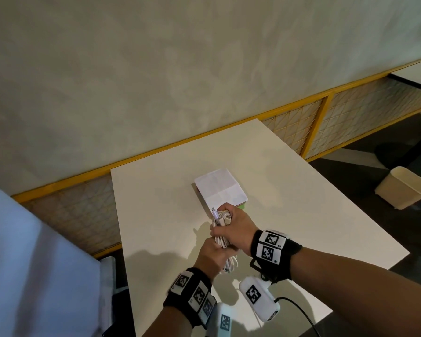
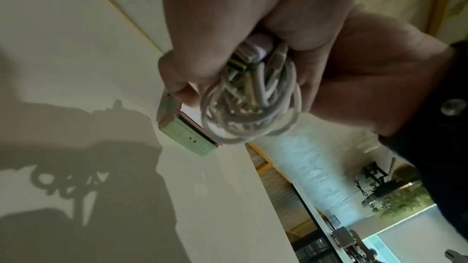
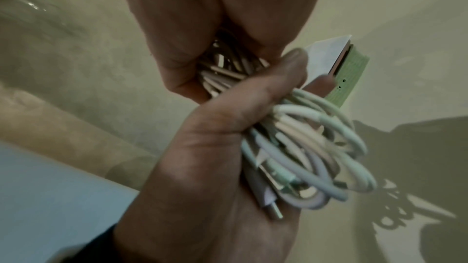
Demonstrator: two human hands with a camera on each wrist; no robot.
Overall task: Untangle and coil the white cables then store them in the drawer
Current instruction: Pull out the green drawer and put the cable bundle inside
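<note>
A bundle of looped white cables (image 1: 221, 222) is held just above the table by both hands. My right hand (image 1: 237, 223) grips the bundle's far end, where a metal plug sticks up. My left hand (image 1: 210, 254) grips the near part, and loops hang below it (image 1: 230, 263). In the left wrist view the cables (image 2: 253, 97) fill my curled fingers. The right wrist view has the left thumb lying across the coils (image 3: 316, 137), with a plug by the palm. A small green and pink box (image 1: 241, 205) with white paper (image 1: 220, 188) on top sits just beyond the hands, and shows as the box (image 2: 187, 137) and the box (image 3: 352, 71).
The white table (image 1: 301, 190) stands against a wall with a yellow-framed mesh panel (image 1: 326, 117). A cream bin (image 1: 404, 188) sits on the dark floor to the right. A pale blue surface (image 1: 22, 263) fills the left. A black wire (image 1: 301, 310) trails from my right wrist.
</note>
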